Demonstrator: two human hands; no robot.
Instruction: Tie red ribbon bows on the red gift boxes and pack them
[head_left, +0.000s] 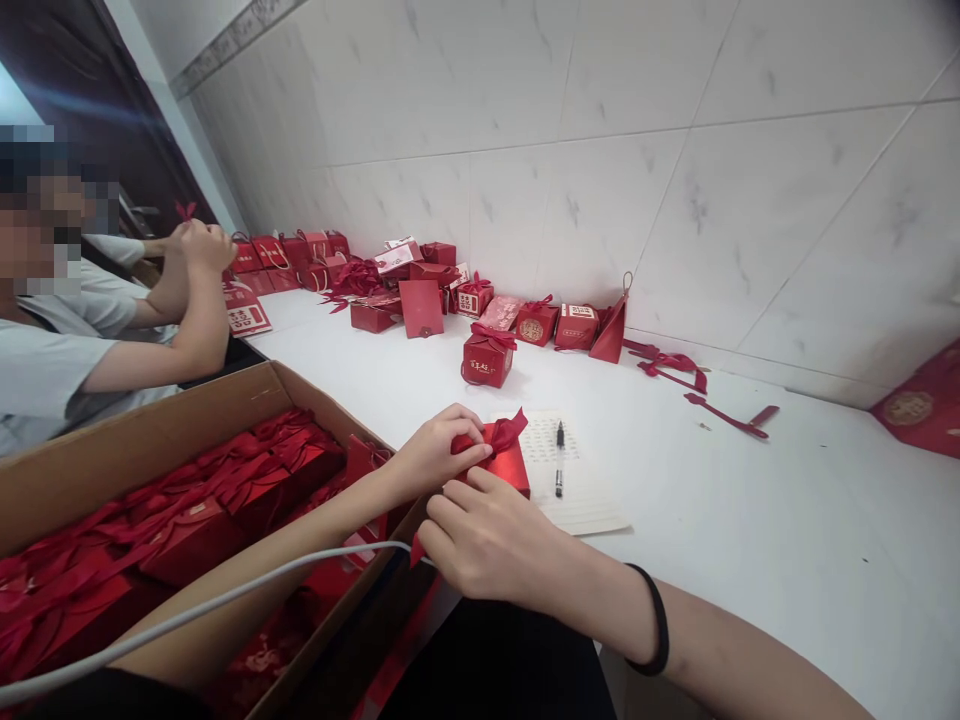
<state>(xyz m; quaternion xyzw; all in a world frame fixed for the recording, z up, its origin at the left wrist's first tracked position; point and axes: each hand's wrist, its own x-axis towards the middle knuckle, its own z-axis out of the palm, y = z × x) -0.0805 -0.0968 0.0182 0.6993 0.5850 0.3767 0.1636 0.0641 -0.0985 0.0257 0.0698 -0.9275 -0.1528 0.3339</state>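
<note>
A shiny red gift box (514, 472) sits at the near edge of the white table, partly covered by both hands. Red ribbon (511, 427) is looped on its top, one loop standing up. My left hand (450, 447) comes over the box from the left, thumb and fingers pinching the ribbon by the knot. In front of the box, my right hand (495, 545) has its fingers curled in. A red ribbon end pokes out beside those fingers. The box's near side is hidden behind my right hand.
A cardboard carton (300, 385) full of ribboned red boxes stands at left. Lined paper (592, 510) with a pen (559, 460) lies beyond my hands. A finished-looking box (488, 358), more red boxes and loose ribbons (675, 368) lie along the wall. A co-worker (150, 300) sits left. A white cable (247, 585) crosses.
</note>
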